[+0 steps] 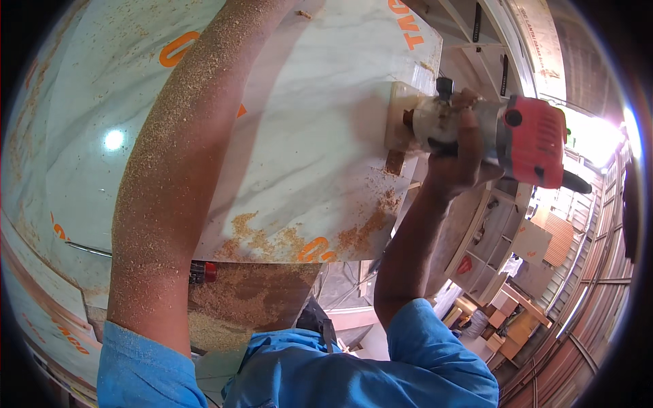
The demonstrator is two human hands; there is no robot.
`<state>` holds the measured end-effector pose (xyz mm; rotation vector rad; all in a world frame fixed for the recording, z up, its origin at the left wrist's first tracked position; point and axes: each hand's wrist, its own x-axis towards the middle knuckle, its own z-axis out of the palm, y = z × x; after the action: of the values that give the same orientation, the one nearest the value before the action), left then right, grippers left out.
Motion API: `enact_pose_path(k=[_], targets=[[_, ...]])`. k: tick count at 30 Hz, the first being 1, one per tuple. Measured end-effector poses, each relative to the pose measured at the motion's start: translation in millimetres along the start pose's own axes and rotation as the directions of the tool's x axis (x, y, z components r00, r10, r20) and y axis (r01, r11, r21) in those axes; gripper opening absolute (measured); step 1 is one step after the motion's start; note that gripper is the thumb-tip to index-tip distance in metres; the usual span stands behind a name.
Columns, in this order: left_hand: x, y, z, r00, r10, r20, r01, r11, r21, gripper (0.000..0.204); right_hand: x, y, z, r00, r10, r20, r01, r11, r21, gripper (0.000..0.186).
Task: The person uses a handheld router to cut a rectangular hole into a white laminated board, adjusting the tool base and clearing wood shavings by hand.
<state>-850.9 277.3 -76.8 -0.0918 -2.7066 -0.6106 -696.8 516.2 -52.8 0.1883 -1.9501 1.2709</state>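
My right hand wraps round the body of a red and silver trim router. The router lies on its side, its pale base plate against the right edge of a marbled white panel. The cutter is hidden. Dusted with wood shavings, my left forearm reaches across the panel to the top of the view, where the hand is cut off. Orange printed marks and sawdust show on the panel's surface.
Below the panel is a brown board covered in sawdust. A screwdriver-like tool with a metal shaft and red-black handle passes under my left arm. Wood offcuts pile up at lower right, beside a corrugated wall. White cabinet frames stand at right.
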Motion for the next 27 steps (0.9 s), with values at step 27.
enact_pose_path(k=[27], targets=[[3, 2, -7, 0.998, -0.015, 0.054, 0.013, 1.000, 0.026, 0.068, -30, -42, -2, 0.997, 0.077, -0.026, -0.078, 0.997, -0.005, 0.035]])
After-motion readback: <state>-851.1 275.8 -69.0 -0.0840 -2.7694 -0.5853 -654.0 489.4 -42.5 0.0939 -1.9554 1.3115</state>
